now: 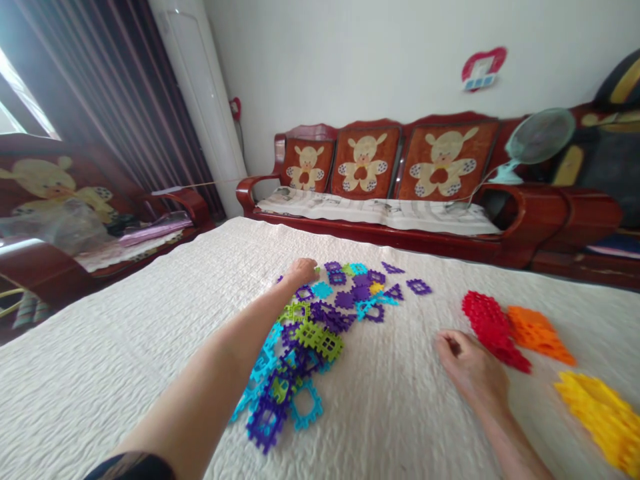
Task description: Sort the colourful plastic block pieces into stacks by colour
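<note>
My left hand (302, 271) reaches over the far side of a mixed pile of flat, notched plastic building tiles. Its fingers are closed, and a bit of green shows by the fingertips; what they hold is mostly hidden. Purple tiles (345, 299), turquoise tiles (306, 405) and green tiles (320, 340) lie loose and overlapping beside and under my left forearm. On the cloth to the right, my right hand (473, 363) rests with curled fingers and nothing visible in them. Just beyond it lies a group of red tiles (493, 327), apart from the hand.
Orange tiles (540, 333) sit beside the red ones, and yellow tiles (600, 417) lie nearer at the right edge. A quilted cream cloth (150, 353) covers the surface. Behind stand a wooden sofa (345, 233) with bear-patterned cushions and a fan (543, 137).
</note>
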`<state>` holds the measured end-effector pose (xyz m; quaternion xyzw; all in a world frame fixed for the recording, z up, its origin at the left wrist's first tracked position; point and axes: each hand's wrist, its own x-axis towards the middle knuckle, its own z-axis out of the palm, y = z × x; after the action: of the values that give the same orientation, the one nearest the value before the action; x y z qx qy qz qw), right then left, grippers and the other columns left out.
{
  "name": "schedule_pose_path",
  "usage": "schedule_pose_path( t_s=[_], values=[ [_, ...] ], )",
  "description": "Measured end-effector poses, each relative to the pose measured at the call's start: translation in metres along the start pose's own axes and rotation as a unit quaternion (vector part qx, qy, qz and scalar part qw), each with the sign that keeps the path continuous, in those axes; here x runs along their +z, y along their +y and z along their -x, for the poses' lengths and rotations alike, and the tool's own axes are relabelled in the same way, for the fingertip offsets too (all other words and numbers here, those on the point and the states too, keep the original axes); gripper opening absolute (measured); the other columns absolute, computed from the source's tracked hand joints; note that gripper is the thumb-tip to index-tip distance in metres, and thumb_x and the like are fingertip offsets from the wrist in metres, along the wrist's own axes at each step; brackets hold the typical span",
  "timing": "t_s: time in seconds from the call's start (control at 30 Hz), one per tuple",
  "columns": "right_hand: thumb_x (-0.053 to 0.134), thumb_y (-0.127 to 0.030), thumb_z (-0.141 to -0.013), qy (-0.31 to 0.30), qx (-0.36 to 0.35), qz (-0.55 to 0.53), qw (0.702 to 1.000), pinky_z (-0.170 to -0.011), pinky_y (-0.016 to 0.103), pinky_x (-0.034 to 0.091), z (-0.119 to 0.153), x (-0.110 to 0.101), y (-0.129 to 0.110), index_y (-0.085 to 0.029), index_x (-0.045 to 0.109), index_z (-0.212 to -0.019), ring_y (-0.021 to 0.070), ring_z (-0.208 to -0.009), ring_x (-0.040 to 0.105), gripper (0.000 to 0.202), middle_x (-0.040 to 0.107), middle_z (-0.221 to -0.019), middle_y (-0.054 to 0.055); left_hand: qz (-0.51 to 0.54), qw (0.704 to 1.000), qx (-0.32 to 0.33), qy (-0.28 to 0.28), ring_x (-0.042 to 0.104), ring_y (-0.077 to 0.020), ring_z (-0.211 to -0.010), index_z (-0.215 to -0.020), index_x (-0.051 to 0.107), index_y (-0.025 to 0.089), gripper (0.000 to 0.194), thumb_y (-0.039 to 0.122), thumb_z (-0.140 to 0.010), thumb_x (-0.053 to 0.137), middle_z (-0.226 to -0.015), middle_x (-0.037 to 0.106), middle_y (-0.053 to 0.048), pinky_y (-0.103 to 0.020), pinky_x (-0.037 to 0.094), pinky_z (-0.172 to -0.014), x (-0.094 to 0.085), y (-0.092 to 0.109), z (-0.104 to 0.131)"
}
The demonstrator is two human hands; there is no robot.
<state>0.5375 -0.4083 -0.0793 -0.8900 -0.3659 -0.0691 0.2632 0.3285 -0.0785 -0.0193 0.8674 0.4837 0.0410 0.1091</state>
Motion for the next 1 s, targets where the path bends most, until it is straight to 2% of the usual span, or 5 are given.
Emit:
schedule_pose_path(
  t_s=[0.2, 0.33, 0.47, 0.73, 1.0],
  values=[
    [0.046, -0.042, -0.084, 0.002, 0.001, 0.003, 1.000, -0.057, 0.028, 0.033, -0.002, 0.003, 0.003, -0.023, 0.067, -0.089, 0.0179, -0.068, 0.057, 0.029, 0.068, -0.085, 0.004, 0.082, 0.996, -0.020, 0.013, 0.065, -0.0202, -0.096, -0.109, 0.071, 0.017, 0.039, 0.014, -0.072, 0.061, -0.101, 0.073, -0.009, -0.026, 0.049, -0.082, -0.016, 0.003, 0.007],
    [0.047, -0.042, -0.083, -0.007, 0.013, -0.004, 1.000, -0.057, 0.028, 0.034, -0.003, 0.004, 0.005, -0.024, 0.068, -0.091, 0.0185, -0.068, 0.056, 0.029, 0.068, -0.087, 0.004, 0.161, 0.986, -0.032, -0.014, 0.061, -0.0125, -0.064, -0.098, 0.072, 0.012, 0.027, 0.016, -0.075, 0.059, -0.072, 0.069, -0.005, -0.022, 0.047, -0.060, -0.034, -0.018, 0.023],
    [0.049, -0.040, -0.082, -0.008, 0.016, -0.014, 1.000, -0.058, 0.029, 0.033, -0.005, 0.003, 0.006, -0.022, 0.068, -0.091, 0.0190, -0.067, 0.054, 0.028, 0.068, -0.085, 0.006, 0.209, 0.976, -0.027, -0.047, 0.051, -0.0076, -0.051, -0.083, 0.072, 0.013, 0.017, 0.015, -0.071, 0.060, -0.057, 0.060, 0.001, -0.019, 0.042, -0.052, -0.040, -0.042, 0.052],
    [0.046, -0.034, -0.082, -0.007, -0.014, 0.003, 1.000, -0.063, 0.030, 0.038, -0.004, 0.004, 0.007, -0.018, 0.067, -0.099, 0.0203, -0.075, 0.057, 0.032, 0.068, -0.093, 0.008, 0.200, 0.978, -0.019, -0.055, 0.041, -0.0072, -0.049, -0.055, 0.061, 0.014, 0.011, 0.012, -0.065, 0.057, -0.046, 0.043, 0.005, -0.021, 0.034, -0.051, -0.032, -0.078, 0.099],
    [0.045, -0.030, -0.076, 0.010, -0.141, 0.064, 0.988, -0.086, 0.037, 0.045, 0.043, -0.008, -0.003, -0.014, 0.066, -0.100, 0.0261, -0.097, 0.058, 0.035, 0.065, -0.105, 0.013, 0.136, 0.990, -0.015, -0.030, 0.054, -0.0144, -0.064, -0.058, 0.067, 0.017, 0.008, 0.017, -0.063, 0.061, -0.050, 0.053, 0.001, -0.021, 0.039, -0.059, -0.028, -0.090, 0.112]
  ],
)
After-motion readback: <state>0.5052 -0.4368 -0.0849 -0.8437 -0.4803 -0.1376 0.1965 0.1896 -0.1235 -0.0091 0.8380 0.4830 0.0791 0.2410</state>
